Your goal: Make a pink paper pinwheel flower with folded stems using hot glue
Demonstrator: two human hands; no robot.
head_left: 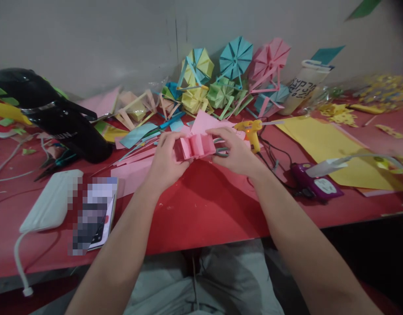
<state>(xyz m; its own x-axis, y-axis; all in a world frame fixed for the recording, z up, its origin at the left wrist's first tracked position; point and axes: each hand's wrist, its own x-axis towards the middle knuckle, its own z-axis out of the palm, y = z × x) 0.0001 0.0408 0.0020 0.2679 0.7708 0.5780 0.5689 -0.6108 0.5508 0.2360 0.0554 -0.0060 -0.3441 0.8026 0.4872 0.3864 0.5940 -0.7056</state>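
Observation:
Between my two hands I hold a pleated piece of pink folded paper (198,146), raised slightly over the red table. My left hand (167,159) pinches its left end, thumb below and fingers on top. At the other end my right hand (232,151) grips it by thumb and fingers. Green-grey handles, perhaps of scissors (222,152), show beside my right fingers; I cannot tell whether they are touched. Pink sheets (136,175) and thin pink strips (140,156) lie around the hands. A yellow glue gun (253,131) rests just beyond my right hand.
Several folded-paper wheels (236,57) line the wall. A black bottle (66,118), white power bank (52,201) and phone (99,214) stand or lie left. At right are a purple power adapter (316,181) with cables, yellow paper (316,148) and a printed cup (303,87).

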